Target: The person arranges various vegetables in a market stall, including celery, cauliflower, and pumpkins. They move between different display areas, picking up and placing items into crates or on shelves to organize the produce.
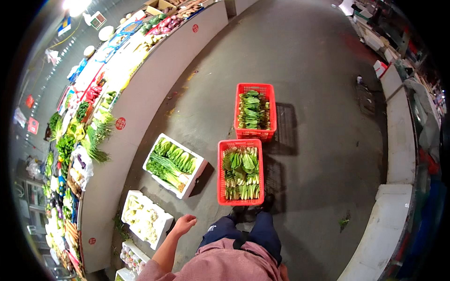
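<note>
My left hand (185, 224) hangs beside my left thigh, its fingers loosely curled and nothing visible in them. Nearest to it is a white foam box (166, 230) of cauliflower (149, 223). At the bottom edge only a sliver of my right hand (283, 272) shows beside my hip. Directly before my feet stands a red plastic crate (240, 202) with rows of leafy greens (242, 168). Just beyond it, a second red crate (256, 133) holds more bundled greens (252, 109). Left of the near crate, another foam box (194, 179) contains lettuce-like heads and long green stalks (165, 167).
A long vegetable stall (140, 87) with a pale front wall curves along the left. Lower left, a foam box of wrapped round produce (132, 258) sits on the floor. Low white walls (400, 140) line the right side. Scattered leaves (344, 222) lie on the concrete floor (323, 87).
</note>
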The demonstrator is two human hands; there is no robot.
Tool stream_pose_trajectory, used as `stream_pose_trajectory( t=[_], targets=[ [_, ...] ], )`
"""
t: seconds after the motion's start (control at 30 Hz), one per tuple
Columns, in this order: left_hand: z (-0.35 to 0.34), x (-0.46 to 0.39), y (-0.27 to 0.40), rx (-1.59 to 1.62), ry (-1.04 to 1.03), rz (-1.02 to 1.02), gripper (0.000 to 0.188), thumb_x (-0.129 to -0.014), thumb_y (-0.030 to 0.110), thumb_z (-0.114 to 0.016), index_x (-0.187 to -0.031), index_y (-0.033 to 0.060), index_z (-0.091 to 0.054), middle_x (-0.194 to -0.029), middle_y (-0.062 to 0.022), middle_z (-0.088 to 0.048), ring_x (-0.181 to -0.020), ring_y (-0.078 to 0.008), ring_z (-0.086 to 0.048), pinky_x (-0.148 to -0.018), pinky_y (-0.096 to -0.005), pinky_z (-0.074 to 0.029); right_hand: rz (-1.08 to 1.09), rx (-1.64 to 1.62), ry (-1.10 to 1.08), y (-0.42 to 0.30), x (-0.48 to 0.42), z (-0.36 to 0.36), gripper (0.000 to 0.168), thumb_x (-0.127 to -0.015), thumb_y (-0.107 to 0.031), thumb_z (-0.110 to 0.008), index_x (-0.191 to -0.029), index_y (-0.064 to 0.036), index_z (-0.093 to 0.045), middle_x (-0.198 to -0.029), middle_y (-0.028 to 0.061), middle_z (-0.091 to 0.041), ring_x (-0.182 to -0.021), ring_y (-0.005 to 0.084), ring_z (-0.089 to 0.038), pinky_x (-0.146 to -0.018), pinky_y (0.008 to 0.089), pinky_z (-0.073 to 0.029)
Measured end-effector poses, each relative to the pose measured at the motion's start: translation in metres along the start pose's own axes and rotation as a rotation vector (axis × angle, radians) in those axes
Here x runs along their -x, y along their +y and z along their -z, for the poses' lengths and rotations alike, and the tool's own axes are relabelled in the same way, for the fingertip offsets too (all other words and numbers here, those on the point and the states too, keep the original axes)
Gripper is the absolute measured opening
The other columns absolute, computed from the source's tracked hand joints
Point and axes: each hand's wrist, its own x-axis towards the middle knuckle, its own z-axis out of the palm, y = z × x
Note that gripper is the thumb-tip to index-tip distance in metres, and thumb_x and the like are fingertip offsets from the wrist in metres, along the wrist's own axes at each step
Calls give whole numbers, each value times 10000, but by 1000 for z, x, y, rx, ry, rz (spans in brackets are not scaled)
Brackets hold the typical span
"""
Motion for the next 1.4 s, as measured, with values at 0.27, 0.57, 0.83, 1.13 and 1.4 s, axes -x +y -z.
stream_pose_trajectory(
  t=[0.27, 0.57, 0.83, 1.13, 1.4],
  targets=[
    [-81, -2, -18, -120, -58, 152, 425, -854, 365, -672, -1093, 16, -714, -947, -129, -737, -845, -194, -702, -785, -322, -541, -275, -261, -119, -113, -134, 155, 291, -912, -230, -599, -1060, 14, -659, -908, 137, -699, -751, 283, -686, -642, 390, -536],
    [-169, 35, 17, 287, 82, 292, 395, -883, 271, -681, -1124, -42, -681, -976, -132, -737, -845, -198, -706, -779, -327, -552, -305, -188, -36, -318, -240, 285, 257, -925, -235, -635, -1063, -20, -613, -848, 98, -667, -645, 192, -660, -508, 309, -525],
    [-193, 26, 30, 384, 82, 442, 380, -878, 295, -682, -1068, -33, -706, -908, -100, -734, -789, -167, -694, -694, -299, -542, -182, -102, -137, -442, -324, 299, 236, -940, -201, -615, -1102, -30, -616, -867, 73, -676, -698, 159, -667, -571, 275, -544],
    [-155, -41, 82, 444, 146, 449, 350, -869, 296, -688, -1048, -3, -713, -877, -79, -729, -768, -164, -689, -646, -296, -533, -275, 8, -198, -484, -379, 287, 239, -938, -221, -603, -997, 8, -639, -821, 86, -663, -687, 189, -664, -556, 307, -524],
    [-75, -202, 165, 146, 114, 248, 380, -856, 366, -648, -1014, 29, -725, -853, -119, -725, -791, -202, -695, -747, -355, -542, -321, -32, -251, -474, -437, 315, 320, -927, -205, -637, -1195, -40, -581, -1008, 134, -657, -827, 234, -654, -687, 411, -543]
  ],
)
